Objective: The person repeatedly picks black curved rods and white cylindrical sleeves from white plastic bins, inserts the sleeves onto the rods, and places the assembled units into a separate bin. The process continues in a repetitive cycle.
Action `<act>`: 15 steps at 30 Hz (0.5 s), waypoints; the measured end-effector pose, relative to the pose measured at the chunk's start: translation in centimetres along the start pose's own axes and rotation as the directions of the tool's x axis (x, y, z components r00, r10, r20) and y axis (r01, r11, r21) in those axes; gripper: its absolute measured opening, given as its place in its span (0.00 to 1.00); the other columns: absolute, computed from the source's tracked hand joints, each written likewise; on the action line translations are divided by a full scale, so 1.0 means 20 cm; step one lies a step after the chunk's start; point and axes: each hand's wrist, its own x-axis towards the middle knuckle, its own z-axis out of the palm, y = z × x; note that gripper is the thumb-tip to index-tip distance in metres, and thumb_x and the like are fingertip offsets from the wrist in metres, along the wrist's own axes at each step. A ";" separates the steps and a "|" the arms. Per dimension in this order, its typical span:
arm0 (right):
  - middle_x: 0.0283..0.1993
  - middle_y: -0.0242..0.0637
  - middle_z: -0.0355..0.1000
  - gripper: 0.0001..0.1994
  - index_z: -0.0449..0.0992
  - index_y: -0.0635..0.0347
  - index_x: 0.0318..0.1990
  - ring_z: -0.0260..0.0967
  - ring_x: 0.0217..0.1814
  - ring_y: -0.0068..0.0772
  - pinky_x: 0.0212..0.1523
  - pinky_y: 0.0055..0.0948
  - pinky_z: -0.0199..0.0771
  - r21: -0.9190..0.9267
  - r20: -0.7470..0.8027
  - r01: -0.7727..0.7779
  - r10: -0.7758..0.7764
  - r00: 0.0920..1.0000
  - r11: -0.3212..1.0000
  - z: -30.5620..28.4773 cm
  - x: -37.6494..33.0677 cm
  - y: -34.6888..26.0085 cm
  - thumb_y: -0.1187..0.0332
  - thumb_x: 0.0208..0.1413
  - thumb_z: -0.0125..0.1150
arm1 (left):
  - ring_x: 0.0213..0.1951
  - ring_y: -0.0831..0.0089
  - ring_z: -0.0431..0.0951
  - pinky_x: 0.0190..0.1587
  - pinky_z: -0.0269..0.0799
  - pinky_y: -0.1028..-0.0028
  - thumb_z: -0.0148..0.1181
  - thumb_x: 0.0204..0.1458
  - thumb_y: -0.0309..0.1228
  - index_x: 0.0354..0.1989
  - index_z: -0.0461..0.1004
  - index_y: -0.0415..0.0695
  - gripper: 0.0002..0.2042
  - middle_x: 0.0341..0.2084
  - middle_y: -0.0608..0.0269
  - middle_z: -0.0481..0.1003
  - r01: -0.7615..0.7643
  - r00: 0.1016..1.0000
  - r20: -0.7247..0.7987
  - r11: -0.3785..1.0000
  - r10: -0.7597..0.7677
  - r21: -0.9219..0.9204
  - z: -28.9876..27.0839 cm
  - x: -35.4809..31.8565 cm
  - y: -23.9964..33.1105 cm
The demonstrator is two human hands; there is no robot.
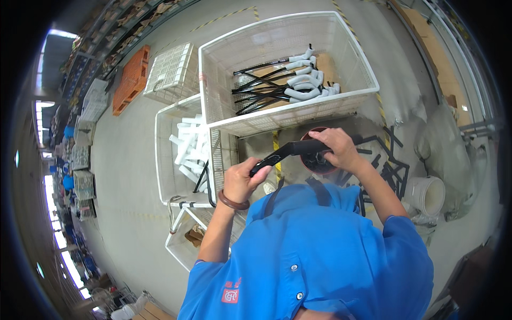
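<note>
I see big white mesh crate (349,64) ahead, black-and-white handle parts inside. Below it, dark red bowl (314,162). Black curved handle (290,151) held over bowl between both hands: left hand (242,178) fist closed on lower end, right hand (337,148) fingers wrapped around upper end.

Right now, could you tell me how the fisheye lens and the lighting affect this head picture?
Head view: straight edges of the white plastic mesh crate bow toward the rim; corners fall black; window glare blows out at left; both hands and the black angled bar stay sharp.
</note>
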 end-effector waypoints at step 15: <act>0.24 0.28 0.65 0.21 0.69 0.62 0.50 0.61 0.16 0.16 0.16 0.19 0.61 0.244 0.942 -0.825 -0.327 0.077 0.509 -0.07 0.34 -0.04 0.52 0.65 0.54 | 0.21 0.57 0.77 0.21 0.71 0.63 0.62 0.54 0.49 0.27 0.74 0.43 0.19 0.17 0.55 0.75 -0.226 0.954 0.235 0.963 0.188 0.146 -0.01 -0.18 0.15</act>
